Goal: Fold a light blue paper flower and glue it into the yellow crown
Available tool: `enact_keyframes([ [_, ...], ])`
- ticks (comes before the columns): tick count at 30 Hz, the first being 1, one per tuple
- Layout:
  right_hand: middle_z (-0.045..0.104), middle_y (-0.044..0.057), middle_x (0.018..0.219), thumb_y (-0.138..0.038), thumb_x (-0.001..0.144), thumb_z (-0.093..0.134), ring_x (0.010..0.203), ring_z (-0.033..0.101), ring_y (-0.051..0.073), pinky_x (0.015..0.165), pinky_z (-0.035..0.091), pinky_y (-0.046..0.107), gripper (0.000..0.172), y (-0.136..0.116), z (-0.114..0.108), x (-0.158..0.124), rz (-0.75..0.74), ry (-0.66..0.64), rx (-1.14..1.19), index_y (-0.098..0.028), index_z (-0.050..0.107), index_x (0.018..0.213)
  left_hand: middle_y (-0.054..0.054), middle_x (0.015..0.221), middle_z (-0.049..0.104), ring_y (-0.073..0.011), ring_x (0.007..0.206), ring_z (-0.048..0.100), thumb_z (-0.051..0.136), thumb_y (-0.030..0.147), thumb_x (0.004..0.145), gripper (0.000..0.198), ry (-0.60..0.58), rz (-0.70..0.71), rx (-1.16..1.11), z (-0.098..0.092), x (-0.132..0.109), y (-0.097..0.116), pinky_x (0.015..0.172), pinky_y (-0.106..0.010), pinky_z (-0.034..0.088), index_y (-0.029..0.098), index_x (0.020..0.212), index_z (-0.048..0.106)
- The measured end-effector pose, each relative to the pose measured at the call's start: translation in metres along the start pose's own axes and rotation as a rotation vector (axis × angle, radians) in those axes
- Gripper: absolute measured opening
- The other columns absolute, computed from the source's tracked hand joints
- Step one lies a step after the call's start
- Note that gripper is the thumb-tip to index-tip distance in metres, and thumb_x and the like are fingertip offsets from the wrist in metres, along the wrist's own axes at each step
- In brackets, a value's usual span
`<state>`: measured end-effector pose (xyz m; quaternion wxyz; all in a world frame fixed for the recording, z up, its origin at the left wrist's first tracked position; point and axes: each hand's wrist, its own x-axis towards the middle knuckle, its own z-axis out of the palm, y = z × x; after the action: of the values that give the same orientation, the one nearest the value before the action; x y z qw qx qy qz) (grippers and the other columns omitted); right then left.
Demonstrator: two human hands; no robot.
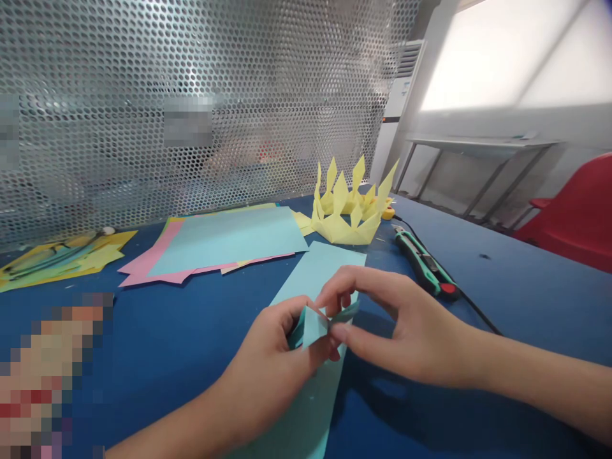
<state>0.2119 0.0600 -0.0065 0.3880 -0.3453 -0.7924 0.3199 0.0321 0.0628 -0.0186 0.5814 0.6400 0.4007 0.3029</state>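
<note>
Between my two hands is a small folded piece of light blue paper (314, 328), held above the table. My left hand (282, 357) is closed round it, the thumb pressed along its lower edge. From the right, my right hand (401, 325) pinches the other side of the folded paper between thumb and fingers. Part of the piece is hidden by the fingers. Under both hands lies a long light blue paper strip (306, 408), flat on the table.
A yellow paper crown (347, 229) stands beyond the hands. A green and black utility knife (421, 261) lies at the right beside a black cable (478, 312). Coloured paper sheets (229, 239) are stacked at the back left of the blue table (167, 344), before a perforated metal panel (143, 159).
</note>
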Motion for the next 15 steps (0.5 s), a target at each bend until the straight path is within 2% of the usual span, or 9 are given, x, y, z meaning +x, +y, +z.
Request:
enact_keyframes([
  [2,0.065,0.001,0.093,-0.004,0.073,0.067,0.085,0.06,0.012,0.08,0.05,0.023,0.032,0.002,0.0,0.0,-0.1,-0.048,-0.07,-0.019,0.064,0.101,0.006,0.072,0.051,-0.0109,0.07,0.044,0.065,0.027,0.076,0.011,0.01,0.002,0.024,0.0,0.001,-0.002,0.065,-0.021,0.037,0.019,0.072,0.059],
  [4,0.066,0.002,0.096,-0.006,0.073,0.07,0.086,0.061,0.011,0.081,0.05,0.022,0.034,0.004,-0.001,0.0,-0.133,-0.054,-0.103,-0.017,0.065,0.104,0.006,0.07,0.052,-0.0111,0.07,0.044,0.063,0.024,0.076,0.007,0.019,-0.004,0.05,-0.001,0.002,-0.003,0.065,-0.021,0.038,0.019,0.073,0.06],
  [9,0.07,0.002,0.091,-0.014,0.087,0.063,0.082,0.064,0.011,0.076,0.051,0.021,0.02,0.012,-0.004,0.002,-0.147,-0.02,-0.143,-0.019,0.067,0.106,0.005,0.058,0.055,-0.0088,0.052,0.04,0.059,0.031,0.08,0.018,0.018,-0.057,0.094,-0.001,0.005,-0.002,0.05,-0.022,0.033,0.018,0.068,0.059],
  [12,0.069,0.004,0.092,-0.012,0.089,0.058,0.082,0.064,0.012,0.073,0.051,0.023,0.026,0.014,-0.007,0.002,-0.201,-0.034,-0.162,-0.017,0.065,0.114,0.005,0.059,0.056,-0.0081,0.051,0.042,0.059,0.034,0.082,0.023,0.02,-0.059,0.079,-0.001,0.004,0.0,0.05,-0.021,0.033,0.018,0.065,0.057],
  [15,0.068,0.003,0.091,-0.009,0.087,0.056,0.081,0.063,0.012,0.073,0.051,0.023,0.027,0.011,-0.007,0.001,-0.178,-0.031,-0.135,-0.018,0.065,0.112,0.006,0.059,0.056,-0.0075,0.049,0.041,0.058,0.036,0.083,0.021,-0.022,-0.049,0.033,-0.001,0.002,0.003,0.048,-0.021,0.033,0.019,0.07,0.058],
])
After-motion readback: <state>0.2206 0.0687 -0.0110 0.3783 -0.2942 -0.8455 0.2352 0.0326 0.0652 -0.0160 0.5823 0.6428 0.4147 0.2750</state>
